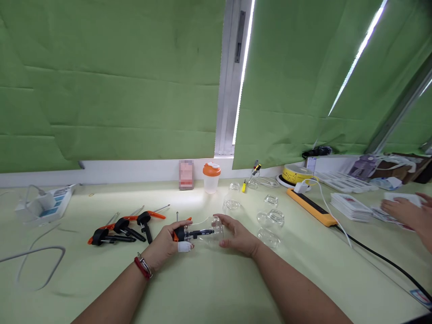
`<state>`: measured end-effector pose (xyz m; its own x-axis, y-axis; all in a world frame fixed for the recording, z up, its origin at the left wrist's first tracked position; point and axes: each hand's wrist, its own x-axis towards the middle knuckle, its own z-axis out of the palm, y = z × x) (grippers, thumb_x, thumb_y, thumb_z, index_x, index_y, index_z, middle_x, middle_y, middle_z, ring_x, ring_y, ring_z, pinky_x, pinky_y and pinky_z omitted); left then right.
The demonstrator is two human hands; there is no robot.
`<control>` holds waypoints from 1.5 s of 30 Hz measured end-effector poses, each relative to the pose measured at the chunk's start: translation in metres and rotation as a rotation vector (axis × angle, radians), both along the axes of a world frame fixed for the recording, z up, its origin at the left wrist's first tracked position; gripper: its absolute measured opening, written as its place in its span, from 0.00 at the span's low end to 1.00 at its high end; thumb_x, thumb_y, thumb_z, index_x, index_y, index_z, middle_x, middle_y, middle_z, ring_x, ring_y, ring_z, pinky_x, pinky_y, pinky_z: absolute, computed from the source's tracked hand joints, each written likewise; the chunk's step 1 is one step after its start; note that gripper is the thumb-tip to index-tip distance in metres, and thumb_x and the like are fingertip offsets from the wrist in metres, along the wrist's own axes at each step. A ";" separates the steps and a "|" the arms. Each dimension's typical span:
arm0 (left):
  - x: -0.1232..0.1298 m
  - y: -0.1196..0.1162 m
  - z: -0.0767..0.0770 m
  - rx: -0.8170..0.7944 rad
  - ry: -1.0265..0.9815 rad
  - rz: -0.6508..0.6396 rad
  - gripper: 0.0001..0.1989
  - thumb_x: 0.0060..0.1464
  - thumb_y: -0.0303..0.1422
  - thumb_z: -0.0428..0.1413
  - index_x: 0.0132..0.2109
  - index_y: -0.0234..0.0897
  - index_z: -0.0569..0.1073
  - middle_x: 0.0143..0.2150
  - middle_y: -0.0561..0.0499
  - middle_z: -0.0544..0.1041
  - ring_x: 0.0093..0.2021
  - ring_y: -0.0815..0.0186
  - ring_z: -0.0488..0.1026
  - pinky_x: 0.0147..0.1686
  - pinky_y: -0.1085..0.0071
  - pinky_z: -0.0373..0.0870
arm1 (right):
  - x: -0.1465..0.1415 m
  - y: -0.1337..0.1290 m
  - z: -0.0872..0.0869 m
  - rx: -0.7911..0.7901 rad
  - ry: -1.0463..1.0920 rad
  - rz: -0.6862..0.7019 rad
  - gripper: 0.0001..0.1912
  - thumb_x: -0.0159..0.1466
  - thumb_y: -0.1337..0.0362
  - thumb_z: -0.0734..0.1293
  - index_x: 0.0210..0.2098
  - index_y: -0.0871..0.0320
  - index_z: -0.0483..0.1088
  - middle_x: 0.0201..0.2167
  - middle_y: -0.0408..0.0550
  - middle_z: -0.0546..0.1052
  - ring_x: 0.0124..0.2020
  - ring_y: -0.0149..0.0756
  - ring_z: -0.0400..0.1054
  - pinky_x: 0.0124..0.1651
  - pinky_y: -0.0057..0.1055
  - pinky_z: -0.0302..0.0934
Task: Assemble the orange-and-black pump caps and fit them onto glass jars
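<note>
Two bare hands on one bottle, folks! The left hand (168,242), white wrap on a digit, curls snugly around an orange-and-black plastic top (180,233); the right hand (239,236), half open, cups the base of a clear glass bottle (216,229), lying sideways above the table, mid-front. Lettering? The pink upright box (186,174) is pixelated, and print on the stacked white cards (350,207) is too small for me. Now containers: a black stem (202,232) sits inside that bottle; more clear glass bottles (232,204) stand off to the right, behind them a frosted cup with an orange lid (211,180). Three similar tops (122,226) lie left. Pale green table (209,297), green window blinds (111,81), and a co-worker's hands (401,210) at a white card, far right!
</note>
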<state>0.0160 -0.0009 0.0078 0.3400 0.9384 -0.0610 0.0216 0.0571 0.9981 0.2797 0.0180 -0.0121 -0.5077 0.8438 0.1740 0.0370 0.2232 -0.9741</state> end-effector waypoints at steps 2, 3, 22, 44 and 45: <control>0.000 0.000 0.000 0.002 0.012 0.001 0.38 0.33 0.32 0.68 0.55 0.36 0.68 0.31 0.53 0.73 0.35 0.65 0.71 0.43 0.64 0.69 | -0.002 -0.001 0.001 -0.048 0.017 -0.004 0.38 0.48 0.55 0.74 0.56 0.54 0.61 0.47 0.51 0.70 0.52 0.44 0.62 0.56 0.43 0.53; 0.000 0.000 0.000 0.003 0.015 0.000 0.38 0.33 0.32 0.68 0.55 0.36 0.68 0.31 0.53 0.73 0.35 0.65 0.71 0.43 0.64 0.69 | -0.003 -0.002 0.002 -0.065 0.023 -0.004 0.37 0.49 0.54 0.74 0.55 0.55 0.62 0.46 0.51 0.70 0.51 0.45 0.62 0.55 0.43 0.54; -0.001 0.002 -0.003 0.019 0.049 -0.027 0.38 0.34 0.31 0.68 0.56 0.36 0.66 0.31 0.54 0.72 0.33 0.67 0.70 0.43 0.64 0.69 | -0.002 -0.001 0.001 -0.034 0.000 0.000 0.39 0.48 0.54 0.74 0.56 0.55 0.61 0.46 0.51 0.71 0.52 0.45 0.62 0.56 0.43 0.53; 0.000 0.001 -0.003 -0.025 0.005 -0.043 0.39 0.34 0.30 0.68 0.57 0.36 0.66 0.31 0.55 0.72 0.34 0.68 0.69 0.43 0.66 0.68 | -0.003 -0.002 0.002 -0.051 0.066 0.032 0.33 0.50 0.54 0.72 0.52 0.57 0.65 0.44 0.50 0.72 0.48 0.43 0.63 0.52 0.40 0.55; 0.000 0.001 -0.003 -0.027 0.006 -0.044 0.39 0.34 0.30 0.68 0.57 0.37 0.65 0.31 0.54 0.72 0.34 0.67 0.70 0.43 0.66 0.68 | -0.004 -0.002 0.003 -0.064 0.075 0.036 0.31 0.50 0.53 0.72 0.51 0.57 0.65 0.43 0.50 0.72 0.47 0.43 0.63 0.51 0.39 0.56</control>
